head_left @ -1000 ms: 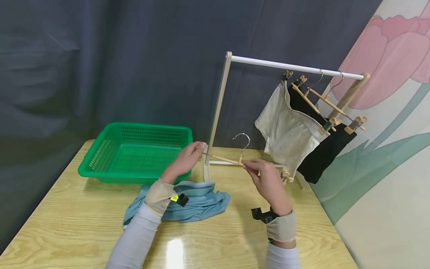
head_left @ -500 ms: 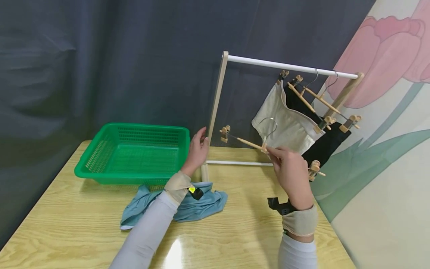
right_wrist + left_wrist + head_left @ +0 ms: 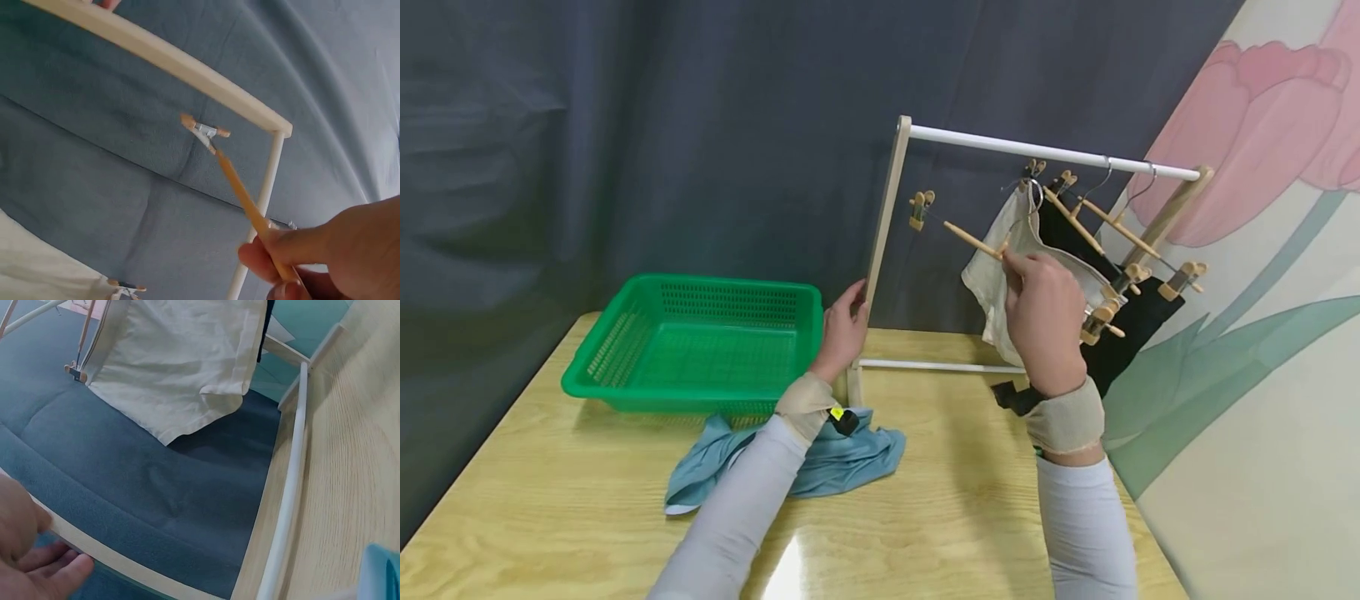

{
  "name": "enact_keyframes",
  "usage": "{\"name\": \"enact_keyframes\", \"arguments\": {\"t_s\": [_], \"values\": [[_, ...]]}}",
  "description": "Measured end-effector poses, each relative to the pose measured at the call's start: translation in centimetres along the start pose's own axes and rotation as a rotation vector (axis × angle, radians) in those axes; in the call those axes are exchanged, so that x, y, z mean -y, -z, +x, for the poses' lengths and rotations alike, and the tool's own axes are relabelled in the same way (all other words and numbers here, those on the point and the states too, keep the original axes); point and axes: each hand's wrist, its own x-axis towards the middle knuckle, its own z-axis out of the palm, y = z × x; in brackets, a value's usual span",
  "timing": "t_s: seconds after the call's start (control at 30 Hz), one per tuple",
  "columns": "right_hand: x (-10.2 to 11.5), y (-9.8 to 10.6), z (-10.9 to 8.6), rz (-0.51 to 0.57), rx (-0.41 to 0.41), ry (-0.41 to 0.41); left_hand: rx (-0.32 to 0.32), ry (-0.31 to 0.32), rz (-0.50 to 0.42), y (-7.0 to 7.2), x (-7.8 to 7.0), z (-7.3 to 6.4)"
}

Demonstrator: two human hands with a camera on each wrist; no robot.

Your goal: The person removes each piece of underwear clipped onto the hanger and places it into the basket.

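Observation:
My right hand pinches a wooden clip hanger by the middle of its bar and holds it up in front of the rack. One clip stands free at the hanger's end, with no garment in it. The hanger's metal hook is just below the white top rail, overlapping the hung cream shorts in the head view. My left hand holds the left upright of the small clothes rack, thumb on one side and fingers on the other. Crumpled blue cloth lies on the table beneath my left forearm.
Cream shorts and a black garment hang from clip hangers at the rack's right end. A green plastic basket stands at the table's back left. A dark curtain is behind, a painted wall on the right.
My right hand has carried the hanger right, then up toward the top rail. The left hand has let go of the hanger's end and moved onto the rack's upright.

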Motion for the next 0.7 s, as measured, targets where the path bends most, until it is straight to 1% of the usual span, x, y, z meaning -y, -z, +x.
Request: {"name": "enact_keyframes", "arguments": {"t_s": [0.1, 0.2, 0.37, 0.43, 0.57, 0.7], "values": [[0.0, 0.0, 1.9, -0.032, -0.015, -0.018, -0.005, -0.015, 0.045, -0.1, 0.1, 0.2], [-0.1, -0.1, 3.4, -0.067, -0.016, -0.039, -0.017, -0.028, 0.095, -0.2, 0.2, 0.1], [-0.6, -0.7, 5.5, -0.113, -0.029, -0.028, -0.038, -0.037, 0.156, 0.0, 0.0, 0.2], [-0.9, -1.0, 6.2, -0.122, -0.027, -0.016, -0.039, -0.036, 0.165, 0.1, -0.1, 0.4], [-1.1, -1.7, 7.4, -0.136, -0.003, -0.007, -0.031, -0.031, 0.156, 0.4, -0.2, 0.7], [-1.3, -2.6, 7.9, -0.149, 0.034, -0.01, -0.02, -0.029, 0.134, 0.5, 0.1, 0.5]]}}
